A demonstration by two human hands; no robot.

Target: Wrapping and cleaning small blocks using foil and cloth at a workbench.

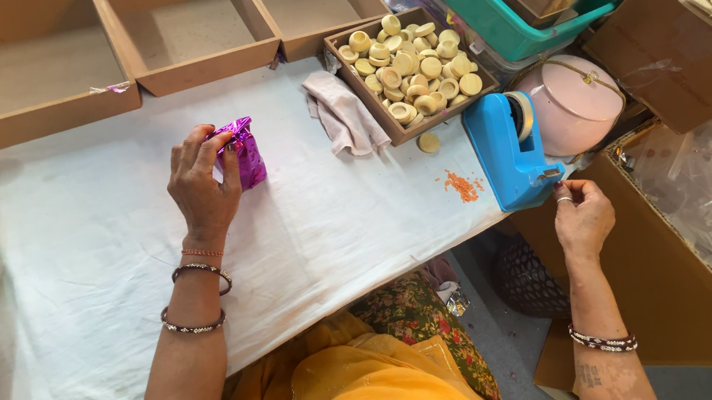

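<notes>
The small packet wrapped in shiny magenta foil [242,152] stands on the white cloth-covered table [77,250], left of centre in the frame; it looks light, crinkly and slick, its gathered top easily crushed, so the firmer sides seem the best place to grip it. The left hand [200,188] rests curled over it, fingers closed loosely round its top and near side. Toward the right edge, the right hand [582,216] pinches thumb and forefinger together just below the blue plastic tape dispenser [506,152], perhaps on a tape end too thin to make out, with the shallow wooden tray of pale yellow round discs [417,62] beyond in the upper middle.
</notes>
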